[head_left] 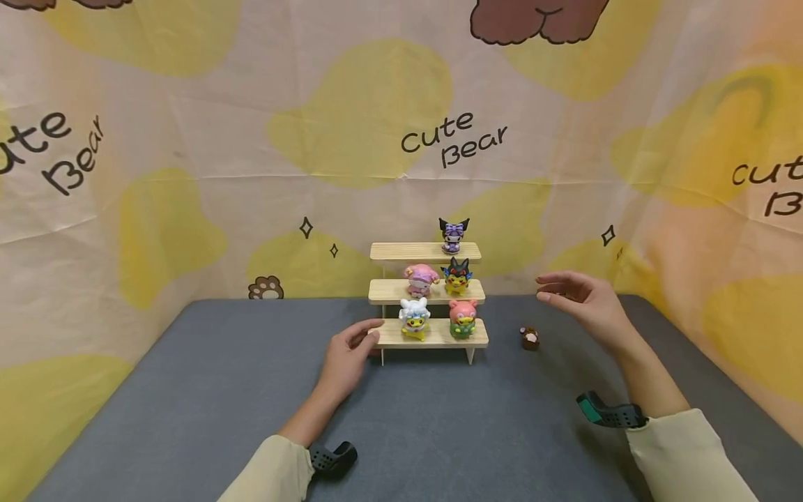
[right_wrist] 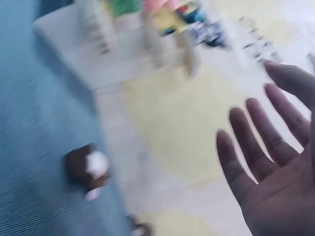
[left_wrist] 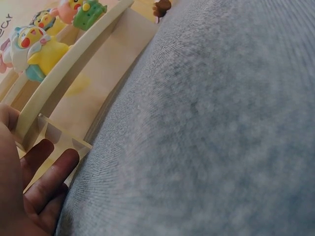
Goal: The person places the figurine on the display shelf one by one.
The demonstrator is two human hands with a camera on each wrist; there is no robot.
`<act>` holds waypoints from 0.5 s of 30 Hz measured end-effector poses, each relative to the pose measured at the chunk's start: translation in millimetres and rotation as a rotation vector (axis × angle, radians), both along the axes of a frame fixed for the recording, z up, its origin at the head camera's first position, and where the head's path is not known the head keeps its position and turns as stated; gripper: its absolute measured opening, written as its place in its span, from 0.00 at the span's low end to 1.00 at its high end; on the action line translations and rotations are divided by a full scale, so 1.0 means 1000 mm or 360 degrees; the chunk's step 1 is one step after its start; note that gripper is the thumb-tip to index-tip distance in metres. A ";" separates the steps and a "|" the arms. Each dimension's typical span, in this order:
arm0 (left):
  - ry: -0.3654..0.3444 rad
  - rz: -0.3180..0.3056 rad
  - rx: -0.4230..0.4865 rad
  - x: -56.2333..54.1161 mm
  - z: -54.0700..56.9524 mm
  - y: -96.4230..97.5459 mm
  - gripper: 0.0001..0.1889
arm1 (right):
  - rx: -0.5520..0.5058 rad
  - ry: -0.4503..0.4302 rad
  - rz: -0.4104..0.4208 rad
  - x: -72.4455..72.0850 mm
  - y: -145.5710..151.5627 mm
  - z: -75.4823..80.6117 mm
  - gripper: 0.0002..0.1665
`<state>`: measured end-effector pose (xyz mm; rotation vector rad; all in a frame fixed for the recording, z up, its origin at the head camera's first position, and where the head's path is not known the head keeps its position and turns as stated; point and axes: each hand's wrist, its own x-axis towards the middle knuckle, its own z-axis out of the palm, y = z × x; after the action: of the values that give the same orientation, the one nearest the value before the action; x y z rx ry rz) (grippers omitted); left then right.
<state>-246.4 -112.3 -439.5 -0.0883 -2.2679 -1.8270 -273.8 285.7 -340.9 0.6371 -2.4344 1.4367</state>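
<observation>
A three-tier wooden display stand [head_left: 392, 333] stands on the table. My left hand [head_left: 345, 359] holds the left end of its lowest shelf, with the thumb [left_wrist: 9, 117] at the board's top and the other fingers below. On that shelf sit a white-hooded yellow figurine [head_left: 415, 321] and a pink-and-green figurine [head_left: 463, 321]. The middle shelf bears a pink figurine [head_left: 421, 280] and a dark-eared yellow figurine [head_left: 457, 277]; a purple-and-black figurine [head_left: 453, 237] tops the stand. My right hand [head_left: 583, 303] hovers with nothing in it, fingers extended, near a small brown figurine [head_left: 530, 339].
A grey cloth [head_left: 439, 432] covers the table. Behind it and at both sides hangs a cream and yellow backdrop [head_left: 351, 139] printed with bear lettering. The brown figurine lies to the right of the stand.
</observation>
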 end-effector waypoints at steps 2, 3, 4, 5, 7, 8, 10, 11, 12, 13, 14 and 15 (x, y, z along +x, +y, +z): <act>0.0004 0.0001 0.0011 0.000 0.000 0.000 0.14 | -0.0014 -0.0034 0.0001 -0.006 0.002 -0.011 0.19; 0.0000 0.0006 0.0013 0.000 0.001 -0.001 0.14 | -0.0030 -0.0055 0.0002 -0.009 0.003 -0.017 0.19; -0.0001 0.0006 0.0011 0.001 0.001 -0.001 0.14 | -0.0036 -0.0075 -0.0001 -0.012 0.004 -0.023 0.20; 0.0000 0.0006 0.0011 0.001 0.001 -0.001 0.14 | -0.0030 -0.0086 -0.0001 -0.014 0.005 -0.029 0.20; 0.0000 0.0005 0.0006 0.001 0.001 -0.001 0.15 | -0.0003 -0.0118 -0.0022 -0.019 0.007 -0.040 0.21; -0.0001 0.0006 0.0001 0.001 0.001 -0.001 0.15 | 0.0010 -0.0140 -0.0030 -0.020 0.007 -0.045 0.22; 0.0002 0.0006 -0.0003 0.001 0.001 -0.001 0.15 | 0.0042 -0.0184 -0.0051 -0.022 0.009 -0.056 0.23; 0.0004 0.0005 -0.0001 0.001 0.001 -0.001 0.15 | 0.0040 -0.0212 -0.0053 -0.023 0.010 -0.061 0.24; 0.0006 0.0005 0.0001 0.001 0.001 -0.001 0.15 | 0.0028 -0.0248 -0.0053 -0.023 0.010 -0.065 0.26; 0.0009 0.0004 0.0003 0.001 0.001 0.000 0.15 | 0.0012 -0.0283 -0.0055 -0.023 0.011 -0.069 0.27; 0.0011 0.0000 0.0009 0.002 0.001 0.000 0.15 | -0.0007 -0.0313 -0.0059 -0.022 0.012 -0.073 0.28; 0.0015 -0.0005 0.0014 0.002 0.002 0.001 0.15 | -0.0018 -0.0335 -0.0065 -0.022 0.014 -0.077 0.28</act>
<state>-244.8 -111.6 -437.8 -0.0985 -2.2544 -1.8339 -295.5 299.2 -417.7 0.4507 -2.5775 1.5719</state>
